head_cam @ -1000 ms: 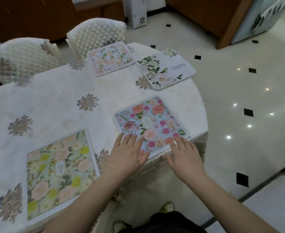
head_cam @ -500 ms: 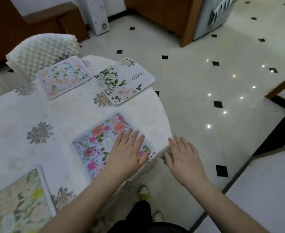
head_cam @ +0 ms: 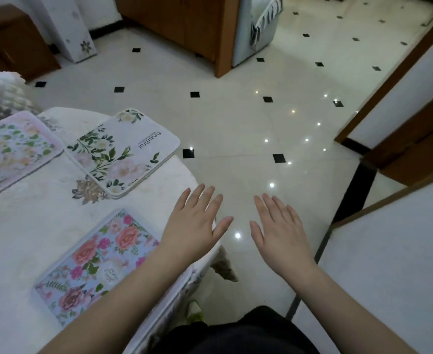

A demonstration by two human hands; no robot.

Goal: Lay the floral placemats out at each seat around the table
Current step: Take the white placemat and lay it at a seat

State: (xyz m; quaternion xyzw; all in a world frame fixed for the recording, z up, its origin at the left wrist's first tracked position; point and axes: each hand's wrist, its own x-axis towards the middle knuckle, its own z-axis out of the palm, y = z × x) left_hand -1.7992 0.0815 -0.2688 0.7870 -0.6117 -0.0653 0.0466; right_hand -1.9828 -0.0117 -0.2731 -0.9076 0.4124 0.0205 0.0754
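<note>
Placemat (head_cam: 96,264) released, now left of left hand (head_cam: 193,221); both hands flat, empty, right hand (head_cam: 280,232) over floor. Seat done.

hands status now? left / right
Left hand: open, fingers straight, holding nothing, over the table edge.
Right hand: open, fingers straight, holding nothing, over the floor.

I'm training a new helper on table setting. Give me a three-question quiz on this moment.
1. True or false: the left hand grips a placemat.
2. How many placemats show on the table?
3. The white placemat printed "Beautiful" lies: A) flat on the table, alone B) on another mat, overhanging the table edge C) on the floor

Key: 1 false; 2 at least four, one under the white placemat; 3 B
</note>
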